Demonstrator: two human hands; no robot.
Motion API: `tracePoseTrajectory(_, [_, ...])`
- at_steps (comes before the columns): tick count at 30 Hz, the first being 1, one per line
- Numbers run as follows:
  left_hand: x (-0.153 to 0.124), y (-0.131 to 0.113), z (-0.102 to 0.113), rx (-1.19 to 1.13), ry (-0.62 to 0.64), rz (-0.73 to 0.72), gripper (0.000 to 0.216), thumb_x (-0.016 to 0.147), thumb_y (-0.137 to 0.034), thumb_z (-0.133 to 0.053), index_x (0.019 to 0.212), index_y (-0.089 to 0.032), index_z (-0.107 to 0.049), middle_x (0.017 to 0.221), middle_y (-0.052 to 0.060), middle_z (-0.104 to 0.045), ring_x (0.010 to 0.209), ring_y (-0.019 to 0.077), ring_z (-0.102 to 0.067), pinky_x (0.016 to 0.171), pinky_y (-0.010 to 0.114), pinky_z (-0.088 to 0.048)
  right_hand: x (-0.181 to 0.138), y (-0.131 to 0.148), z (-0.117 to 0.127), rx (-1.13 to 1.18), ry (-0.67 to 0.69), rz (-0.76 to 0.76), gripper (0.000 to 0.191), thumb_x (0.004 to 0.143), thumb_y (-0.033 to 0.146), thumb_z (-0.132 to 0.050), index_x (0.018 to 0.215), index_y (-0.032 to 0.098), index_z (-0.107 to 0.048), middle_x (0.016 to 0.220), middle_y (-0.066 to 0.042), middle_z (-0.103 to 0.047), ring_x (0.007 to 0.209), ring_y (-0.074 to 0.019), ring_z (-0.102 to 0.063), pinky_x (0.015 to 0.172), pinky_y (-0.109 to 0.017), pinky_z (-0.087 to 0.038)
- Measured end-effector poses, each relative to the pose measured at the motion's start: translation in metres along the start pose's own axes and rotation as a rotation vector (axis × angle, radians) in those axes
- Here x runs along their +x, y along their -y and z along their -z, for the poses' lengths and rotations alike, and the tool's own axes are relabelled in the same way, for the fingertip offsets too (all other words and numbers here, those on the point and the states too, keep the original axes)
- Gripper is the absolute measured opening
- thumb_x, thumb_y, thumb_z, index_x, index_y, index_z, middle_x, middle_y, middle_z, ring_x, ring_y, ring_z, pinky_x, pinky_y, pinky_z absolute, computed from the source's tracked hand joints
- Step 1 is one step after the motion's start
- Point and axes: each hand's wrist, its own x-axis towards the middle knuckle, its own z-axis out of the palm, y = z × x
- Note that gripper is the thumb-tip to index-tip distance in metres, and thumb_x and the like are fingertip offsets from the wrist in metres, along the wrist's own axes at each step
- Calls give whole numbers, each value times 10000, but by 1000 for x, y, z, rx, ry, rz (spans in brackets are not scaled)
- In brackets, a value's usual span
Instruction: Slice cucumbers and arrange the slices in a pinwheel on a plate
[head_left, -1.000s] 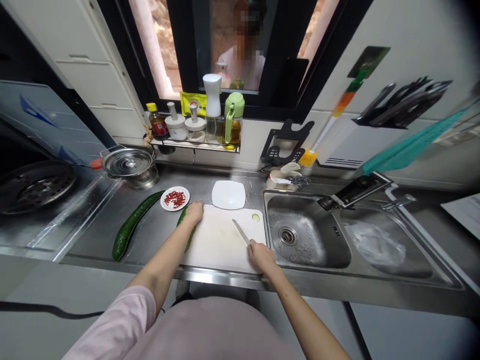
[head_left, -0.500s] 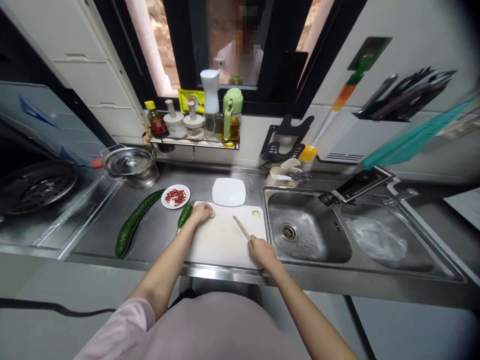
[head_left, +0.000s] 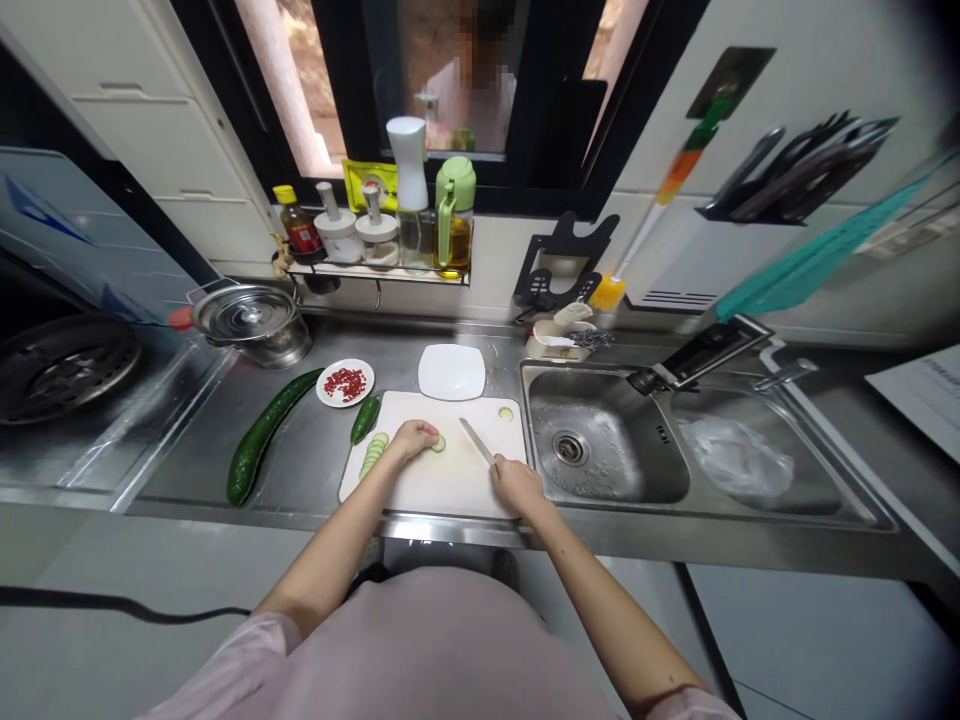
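Observation:
My left hand (head_left: pixel 416 438) is over the middle of the white cutting board (head_left: pixel 450 491), its fingertips pinching a thin cucumber slice (head_left: pixel 439 443). In my right hand (head_left: pixel 517 483) is a knife (head_left: pixel 477 441), gripped by the handle, its blade pointing away and to the left over the board. A fanned row of cucumber slices (head_left: pixel 373 455) lies at the board's left side, partly covered by my left forearm. Beyond that row sits a cut cucumber piece (head_left: pixel 365 420). One end slice (head_left: pixel 506 414) rests alone at the board's far right corner.
A long whole cucumber (head_left: pixel 262 440) lies to the left on the steel counter. Behind the board stand a white plate (head_left: pixel 451 366) and a small dish (head_left: pixel 325 386) of chopped red pieces. The sink (head_left: pixel 607 470) borders the right side, and a lidded steel pot (head_left: pixel 274 343) stands back left.
My left hand has moved right and nearer to me with the slice, uncovering the row of slices. The knife stays in my right hand, with little movement. The camera view has shifted slightly.

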Motion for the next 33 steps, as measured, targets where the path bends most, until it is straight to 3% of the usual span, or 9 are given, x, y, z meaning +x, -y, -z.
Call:
tracePoseTrajectory(11, [-22, -8, -4, 558, -232, -35, 135, 714, -216, -672, 840, -204, -719, 827, 10, -725, 735, 134, -628, 665, 217, -433, -3, 1, 3, -14, -10, 20, 371, 972, 301, -283, 1150, 158, -576, 1053, -151, -691, 998, -248, -650, 792, -327, -444])
tracePoseTrajectory(20, [-25, -14, 4, 690, -276, -31, 195, 775, -220, -613, 946, -239, -706, 909, 21, -722, 842, 163, -632, 762, 243, -446, -24, 12, 7, -17, 25, 108, 373, 971, 322, -291, 1127, 177, -598, 1050, -129, -695, 1002, -226, -641, 804, -306, -424])
tracePoseTrajectory(33, [-26, -17, 9, 724, -299, 4, 202, 749, -196, -632, 934, -244, -694, 947, 28, -714, 890, 175, -627, 751, 237, -430, -29, 34, 11, -15, 103, 159, 360, 968, 291, -309, 1116, 161, -610, 1072, -149, -686, 1029, -230, -631, 835, -314, -413])
